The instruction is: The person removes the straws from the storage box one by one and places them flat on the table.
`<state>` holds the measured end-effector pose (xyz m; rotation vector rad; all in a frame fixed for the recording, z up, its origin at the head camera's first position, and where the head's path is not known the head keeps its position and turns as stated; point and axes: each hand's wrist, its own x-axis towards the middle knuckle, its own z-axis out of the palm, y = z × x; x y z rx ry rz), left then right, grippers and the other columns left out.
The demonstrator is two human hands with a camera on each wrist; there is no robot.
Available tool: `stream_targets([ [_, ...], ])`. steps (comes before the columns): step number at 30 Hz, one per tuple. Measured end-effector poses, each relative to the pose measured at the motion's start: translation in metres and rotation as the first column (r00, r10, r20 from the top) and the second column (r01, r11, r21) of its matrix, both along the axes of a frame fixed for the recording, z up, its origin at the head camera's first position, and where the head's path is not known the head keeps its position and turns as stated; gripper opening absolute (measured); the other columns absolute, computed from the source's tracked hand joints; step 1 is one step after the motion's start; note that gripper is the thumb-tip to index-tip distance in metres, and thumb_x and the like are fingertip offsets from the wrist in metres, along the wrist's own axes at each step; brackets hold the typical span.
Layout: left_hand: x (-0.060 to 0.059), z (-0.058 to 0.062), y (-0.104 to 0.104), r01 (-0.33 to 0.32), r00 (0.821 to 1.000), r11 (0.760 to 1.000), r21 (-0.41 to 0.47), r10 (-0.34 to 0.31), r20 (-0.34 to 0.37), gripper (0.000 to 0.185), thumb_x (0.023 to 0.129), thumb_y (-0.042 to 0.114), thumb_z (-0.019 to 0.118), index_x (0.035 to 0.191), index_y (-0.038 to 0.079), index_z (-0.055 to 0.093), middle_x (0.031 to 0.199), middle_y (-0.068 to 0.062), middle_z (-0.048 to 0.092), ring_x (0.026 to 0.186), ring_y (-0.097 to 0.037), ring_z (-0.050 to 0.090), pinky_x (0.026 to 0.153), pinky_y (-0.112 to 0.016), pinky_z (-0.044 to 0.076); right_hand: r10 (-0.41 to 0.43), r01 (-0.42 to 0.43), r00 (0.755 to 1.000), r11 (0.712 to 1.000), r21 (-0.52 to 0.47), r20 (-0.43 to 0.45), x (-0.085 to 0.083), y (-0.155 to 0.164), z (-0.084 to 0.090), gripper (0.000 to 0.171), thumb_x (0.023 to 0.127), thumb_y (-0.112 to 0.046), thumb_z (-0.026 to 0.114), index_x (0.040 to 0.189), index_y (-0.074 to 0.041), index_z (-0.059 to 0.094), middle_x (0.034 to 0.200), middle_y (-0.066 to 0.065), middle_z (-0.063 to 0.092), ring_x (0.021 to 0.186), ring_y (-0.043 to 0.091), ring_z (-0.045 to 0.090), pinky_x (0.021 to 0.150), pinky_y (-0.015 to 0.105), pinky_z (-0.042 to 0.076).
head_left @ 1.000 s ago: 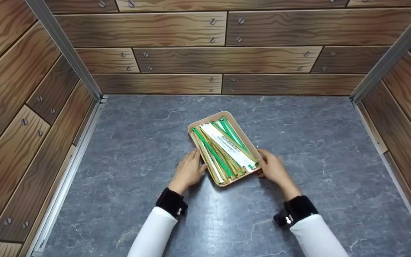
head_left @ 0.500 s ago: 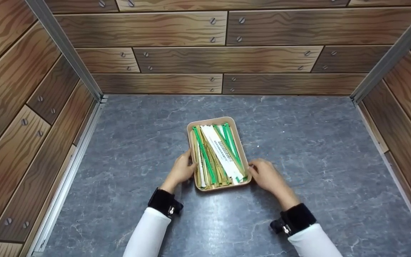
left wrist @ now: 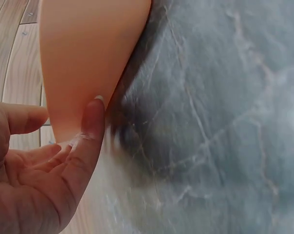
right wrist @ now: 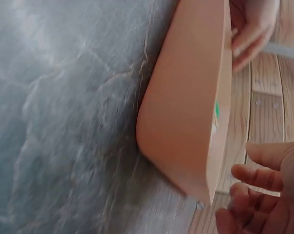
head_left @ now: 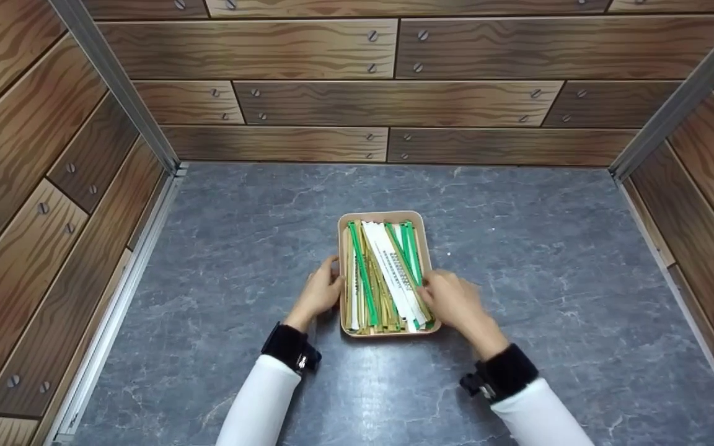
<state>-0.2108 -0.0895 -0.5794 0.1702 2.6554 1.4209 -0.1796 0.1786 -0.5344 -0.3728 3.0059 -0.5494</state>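
A peach-coloured tray [head_left: 382, 215] lies lengthwise in the middle of the grey marbled tabletop, filled with several long thin strips [head_left: 388, 266] in green, white and tan. My left hand [head_left: 330, 282] rests against the tray's left wall. In the left wrist view its thumb [left wrist: 91, 126] presses flat on the tray [left wrist: 88, 58]. My right hand [head_left: 431, 291] lies over the tray's near right part with its fingertips on the strips. In the right wrist view the fingers [right wrist: 256, 175] are spread just above the rim of the tray [right wrist: 186, 112], and nothing shows between them.
Wood-patterned walls [head_left: 394, 99] close in the tabletop [head_left: 549, 279] at the back and on both sides, with metal corner posts [head_left: 115, 87]. Bare grey surface surrounds the tray on all sides.
The tray has turned from a diagonal to lying straight and sits slightly nearer. My right hand has shifted from the tray's right corner to over the strips; the left stays on the left wall.
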Motion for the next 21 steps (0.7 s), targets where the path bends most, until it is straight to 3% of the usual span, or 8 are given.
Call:
stream_targets([
  [2,-0.003,-0.002,0.002,-0.021,1.0,1.0,-0.012,0.021,-0.009,0.05,0.098,0.011,0.054,0.145,-0.002,0.041,0.109,-0.02,0.067,0.1,-0.032,0.064,0.093,-0.045,0.048,0.033,-0.033,0.999,0.999,-0.023,0.011,-0.003,-0.008,-0.002,0.028,0.093,-0.026,0.067,0.112,-0.005,0.066,0.108,0.016,0.066,0.091,0.033,0.065,0.074,0.051,0.055],
  [5,-0.006,-0.004,0.004,-0.046,0.999,0.999,-0.015,0.046,-0.011,0.051,0.099,0.011,0.053,0.147,-0.001,0.039,0.125,-0.025,0.06,0.116,-0.037,0.057,0.102,-0.046,0.042,0.079,-0.079,0.997,0.997,-0.018,0.024,-0.007,-0.018,-0.007,0.04,0.093,-0.024,0.066,0.127,-0.004,0.06,0.12,0.019,0.062,0.101,0.036,0.063,0.081,0.052,0.054],
  [7,-0.007,-0.005,0.005,-0.057,0.998,0.998,-0.005,0.057,-0.006,0.052,0.099,0.01,0.052,0.148,0.0,0.039,0.136,-0.025,0.053,0.124,-0.036,0.051,0.107,-0.046,0.037,0.107,-0.106,0.994,0.994,-0.015,0.019,-0.01,-0.024,-0.012,0.043,0.093,-0.022,0.067,0.131,-0.003,0.058,0.122,0.02,0.061,0.104,0.036,0.062,0.083,0.05,0.054],
  [12,-0.009,-0.006,0.007,-0.071,0.997,0.997,0.015,0.071,0.005,0.054,0.098,0.009,0.054,0.15,0.005,0.038,0.138,-0.023,0.052,0.122,-0.035,0.054,0.106,-0.046,0.039,0.113,-0.113,0.993,0.994,0.006,0.024,-0.018,-0.033,-0.023,0.043,0.092,-0.016,0.068,0.13,0.002,0.057,0.122,0.023,0.061,0.106,0.036,0.062,0.083,0.047,0.054],
  [16,-0.008,-0.007,0.007,-0.087,0.996,0.996,0.015,0.087,-0.004,0.057,0.097,0.008,0.057,0.15,0.009,0.039,0.128,-0.021,0.06,0.107,-0.031,0.062,0.098,-0.044,0.046,0.073,-0.074,0.997,0.997,0.022,0.041,-0.022,-0.037,-0.027,0.042,0.091,-0.013,0.068,0.128,0.004,0.057,0.117,0.023,0.063,0.102,0.036,0.063,0.079,0.047,0.056],
  [19,-0.009,-0.008,0.007,-0.086,0.995,0.996,0.0,0.086,-0.043,0.054,0.096,0.006,0.058,0.148,0.008,0.044,0.101,-0.017,0.067,0.083,-0.025,0.064,0.08,-0.04,0.052,0.054,-0.055,0.998,0.998,0.025,0.044,-0.024,-0.038,-0.028,0.041,0.09,-0.011,0.069,0.125,0.005,0.057,0.109,0.025,0.064,0.096,0.038,0.064,0.074,0.047,0.056],
  [21,-0.009,-0.008,0.006,-0.084,0.994,0.996,-0.012,0.083,-0.066,0.051,0.095,0.006,0.059,0.145,0.006,0.047,0.084,-0.01,0.064,0.069,-0.02,0.059,0.069,-0.037,0.051,0.048,-0.049,0.998,0.998,0.025,0.042,-0.025,-0.038,-0.028,0.04,0.088,-0.01,0.069,0.123,0.006,0.058,0.104,0.025,0.064,0.09,0.038,0.064,0.069,0.047,0.057],
])
